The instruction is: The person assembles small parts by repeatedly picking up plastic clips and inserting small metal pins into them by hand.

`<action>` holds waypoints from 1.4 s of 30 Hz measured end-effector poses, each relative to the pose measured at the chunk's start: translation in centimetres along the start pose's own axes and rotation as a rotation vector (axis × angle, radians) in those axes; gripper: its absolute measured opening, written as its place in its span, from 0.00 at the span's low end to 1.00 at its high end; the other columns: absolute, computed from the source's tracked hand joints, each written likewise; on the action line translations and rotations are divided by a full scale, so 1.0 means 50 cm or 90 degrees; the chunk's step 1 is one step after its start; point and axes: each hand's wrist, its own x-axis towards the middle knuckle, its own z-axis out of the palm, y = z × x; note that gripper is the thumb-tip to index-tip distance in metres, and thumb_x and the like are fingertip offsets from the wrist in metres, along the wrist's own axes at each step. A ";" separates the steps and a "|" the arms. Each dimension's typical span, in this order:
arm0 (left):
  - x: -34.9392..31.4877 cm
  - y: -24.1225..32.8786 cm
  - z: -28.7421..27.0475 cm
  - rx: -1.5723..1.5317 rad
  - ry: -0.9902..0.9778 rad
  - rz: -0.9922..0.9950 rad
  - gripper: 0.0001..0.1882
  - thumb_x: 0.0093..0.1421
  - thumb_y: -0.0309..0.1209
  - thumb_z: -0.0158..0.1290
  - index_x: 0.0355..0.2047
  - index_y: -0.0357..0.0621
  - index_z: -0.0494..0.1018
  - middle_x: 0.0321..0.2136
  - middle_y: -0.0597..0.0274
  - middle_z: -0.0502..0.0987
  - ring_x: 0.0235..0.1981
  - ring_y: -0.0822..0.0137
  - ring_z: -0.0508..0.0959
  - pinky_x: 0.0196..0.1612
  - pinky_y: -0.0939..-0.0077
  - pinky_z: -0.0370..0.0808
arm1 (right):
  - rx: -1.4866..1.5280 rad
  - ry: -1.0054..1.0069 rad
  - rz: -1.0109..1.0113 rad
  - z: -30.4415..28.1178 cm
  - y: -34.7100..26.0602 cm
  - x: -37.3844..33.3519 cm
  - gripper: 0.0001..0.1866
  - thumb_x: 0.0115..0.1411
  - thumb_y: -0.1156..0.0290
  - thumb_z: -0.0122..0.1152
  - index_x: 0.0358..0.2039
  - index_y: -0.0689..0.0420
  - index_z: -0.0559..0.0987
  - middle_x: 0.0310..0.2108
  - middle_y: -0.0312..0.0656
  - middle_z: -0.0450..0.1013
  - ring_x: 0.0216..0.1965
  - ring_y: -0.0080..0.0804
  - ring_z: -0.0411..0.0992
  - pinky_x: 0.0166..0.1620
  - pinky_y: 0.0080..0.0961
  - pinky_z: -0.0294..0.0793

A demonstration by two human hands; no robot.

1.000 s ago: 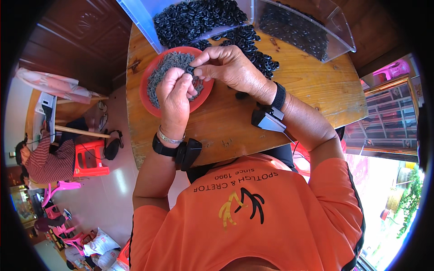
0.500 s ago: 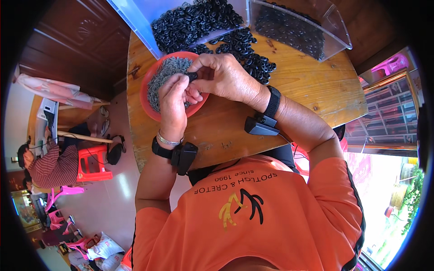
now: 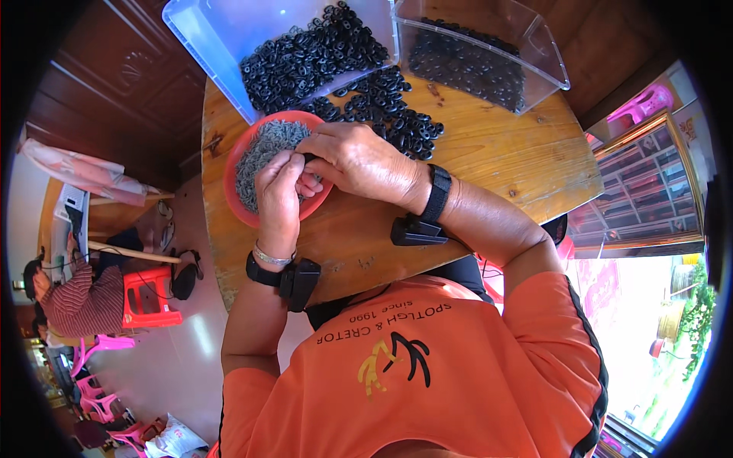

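Over a round red bowl (image 3: 231,197), both hands meet with their fingertips together. The bowl is full of small thin grey pieces that look like screws (image 3: 263,149). Pinched between the fingers is a small black piece (image 3: 308,157), mostly covered by them. My left hand (image 3: 279,191) has its thumb and fingers closed at the piece. From the right, my right hand (image 3: 357,162) reaches in with its fingers bent down onto the same piece. Just beyond the hands lies a loose pile of black oval pieces with holes (image 3: 393,114).
A tipped clear bin (image 3: 206,53) spills more black ovals (image 3: 305,65) onto the wooden table (image 3: 489,153). Another clear plastic bin (image 3: 553,57) with black pieces stands at the far right. Off to the left, a person in a striped top (image 3: 84,301) sits by a red stool (image 3: 149,298).
The whole view has shifted, so table and bins sit lower and further left. My right fingers have curled further over the black piece, hiding more of it.
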 end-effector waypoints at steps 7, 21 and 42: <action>-0.006 0.006 0.007 -0.030 0.001 0.001 0.13 0.63 0.32 0.45 0.30 0.34 0.73 0.20 0.64 0.73 0.19 0.75 0.72 0.24 0.85 0.70 | 0.013 -0.001 -0.014 -0.001 0.008 -0.002 0.07 0.50 0.74 0.60 0.31 0.57 0.76 0.25 0.44 0.71 0.29 0.44 0.73 0.33 0.35 0.74; 0.007 0.030 -0.022 0.043 0.038 0.114 0.13 0.62 0.32 0.45 0.28 0.36 0.74 0.18 0.66 0.72 0.20 0.74 0.72 0.24 0.83 0.67 | -0.526 0.467 0.126 -0.247 0.068 0.028 0.15 0.51 0.78 0.59 0.42 0.61 0.77 0.47 0.51 0.70 0.49 0.49 0.67 0.52 0.39 0.67; 0.025 0.011 -0.035 0.407 -0.043 0.223 0.09 0.59 0.31 0.49 0.30 0.36 0.74 0.14 0.65 0.65 0.17 0.76 0.66 0.22 0.79 0.63 | -0.296 -0.171 0.111 -0.021 0.153 -0.016 0.05 0.53 0.69 0.55 0.26 0.55 0.78 0.32 0.43 0.73 0.39 0.43 0.72 0.41 0.37 0.73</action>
